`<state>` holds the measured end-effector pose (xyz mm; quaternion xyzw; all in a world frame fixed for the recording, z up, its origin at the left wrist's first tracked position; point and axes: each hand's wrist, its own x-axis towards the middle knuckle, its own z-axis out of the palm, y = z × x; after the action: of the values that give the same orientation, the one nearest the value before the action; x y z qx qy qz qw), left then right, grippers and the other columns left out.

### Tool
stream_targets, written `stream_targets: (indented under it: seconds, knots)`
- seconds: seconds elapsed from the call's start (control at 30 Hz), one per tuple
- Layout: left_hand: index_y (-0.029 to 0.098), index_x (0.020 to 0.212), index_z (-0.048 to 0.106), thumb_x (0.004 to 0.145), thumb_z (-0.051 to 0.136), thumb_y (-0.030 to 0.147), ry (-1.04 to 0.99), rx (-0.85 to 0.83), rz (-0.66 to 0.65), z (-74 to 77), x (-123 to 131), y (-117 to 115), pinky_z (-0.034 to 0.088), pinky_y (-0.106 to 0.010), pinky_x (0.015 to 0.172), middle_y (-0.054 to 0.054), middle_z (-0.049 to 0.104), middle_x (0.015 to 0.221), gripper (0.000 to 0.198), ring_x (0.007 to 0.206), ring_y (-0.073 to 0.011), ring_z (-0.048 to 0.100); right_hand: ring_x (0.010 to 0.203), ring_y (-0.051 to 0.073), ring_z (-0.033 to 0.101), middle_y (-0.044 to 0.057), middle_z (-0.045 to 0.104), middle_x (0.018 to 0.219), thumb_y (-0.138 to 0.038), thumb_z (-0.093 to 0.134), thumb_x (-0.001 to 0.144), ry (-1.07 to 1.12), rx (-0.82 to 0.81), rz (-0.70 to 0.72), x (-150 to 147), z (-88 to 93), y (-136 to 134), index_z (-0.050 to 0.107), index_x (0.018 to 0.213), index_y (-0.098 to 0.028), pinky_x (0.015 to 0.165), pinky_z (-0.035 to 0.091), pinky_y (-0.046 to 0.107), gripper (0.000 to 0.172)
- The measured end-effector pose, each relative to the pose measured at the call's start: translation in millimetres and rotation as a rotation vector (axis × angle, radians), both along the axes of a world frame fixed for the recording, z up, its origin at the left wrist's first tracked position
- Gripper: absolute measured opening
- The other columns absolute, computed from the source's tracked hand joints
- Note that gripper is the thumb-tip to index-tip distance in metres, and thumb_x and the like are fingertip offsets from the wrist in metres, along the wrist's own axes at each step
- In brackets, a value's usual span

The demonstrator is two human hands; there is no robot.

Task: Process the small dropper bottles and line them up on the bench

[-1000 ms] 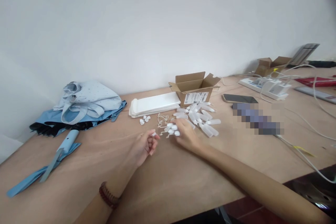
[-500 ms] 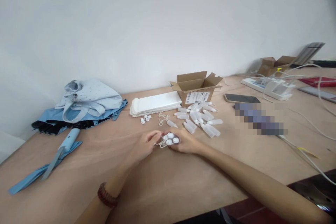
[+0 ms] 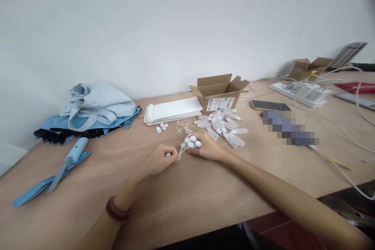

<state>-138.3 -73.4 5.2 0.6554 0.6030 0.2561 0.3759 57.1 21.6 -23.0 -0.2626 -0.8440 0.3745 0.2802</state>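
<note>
Here, nearer than the carton (image 3: pixel 220 104) and left of it, the left hand (image 3: pixel 161 159) has its fingers closed on white cords (image 3: pixel 181 152); slightly beyond, the right hand (image 3: pixel 207 146) grips white-topped bottles (image 3: pixel 191 139). Loose translucent bottles (image 3: pixel 217 126) lie just before the carton.

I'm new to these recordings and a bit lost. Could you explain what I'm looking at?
There is no machine here: these are a person's two bare hands, seen from a camera worn on the head, looking forward and down.

The right hand holds a bunch of white-tipped pieces. The left hand is curled around a small pale piece, with white cords running between the hands.

On the table, small cloudy bottles lie in front of a labelled box, beside a white stack. To the left, a bag rests on an umbrella; to the right are a phone and power strip.
</note>
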Motion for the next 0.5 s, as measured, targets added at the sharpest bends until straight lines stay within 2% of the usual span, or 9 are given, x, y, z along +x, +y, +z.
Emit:
stream_targets:
  seconds: [0.17,0.37,0.43,0.5]
  knots:
    - [0.017,0.066,0.061,0.079,0.055,0.053,-0.160,-0.046,0.117,-0.8,-3.6,3.1,0.017,-0.022,0.043,0.005,0.036,0.044,0.039,0.041,-0.0077,0.028,0.065,0.013,0.053,-0.003,0.060,0.074,-0.022,0.068,0.068,-0.020,0.002,-0.002,0.4,0.8,-1.3,0.060,0.087,-0.017,0.060,0.038,0.022,0.022]
    - [0.018,0.068,0.069,0.080,0.055,0.048,0.131,0.033,0.015,2.5,-6.8,-0.7,0.024,-0.022,0.049,0.002,0.052,0.055,0.034,0.052,-0.0104,0.040,0.068,0.013,0.054,-0.002,0.061,0.078,-0.021,0.068,0.069,0.002,0.046,0.001,0.1,-0.4,-3.9,0.061,0.089,-0.018,0.065,0.040,0.023,0.022]
    - [0.019,0.071,0.070,0.079,0.057,0.049,0.153,0.038,0.033,5.0,-12.0,-1.8,0.025,-0.021,0.050,0.002,0.054,0.058,0.034,0.055,-0.0112,0.043,0.070,0.014,0.055,-0.001,0.062,0.079,-0.023,0.068,0.069,-0.004,0.044,-0.003,-0.4,-1.7,-5.0,0.061,0.090,-0.017,0.066,0.042,0.024,0.023]
    - [0.020,0.078,0.070,0.077,0.058,0.053,0.073,-0.028,0.076,6.4,-18.2,-1.2,0.024,-0.021,0.048,0.002,0.050,0.056,0.036,0.053,-0.0107,0.040,0.072,0.015,0.056,-0.001,0.062,0.080,-0.023,0.068,0.069,-0.010,0.042,-0.004,-1.0,-2.8,-6.1,0.061,0.091,-0.018,0.068,0.043,0.025,0.024]
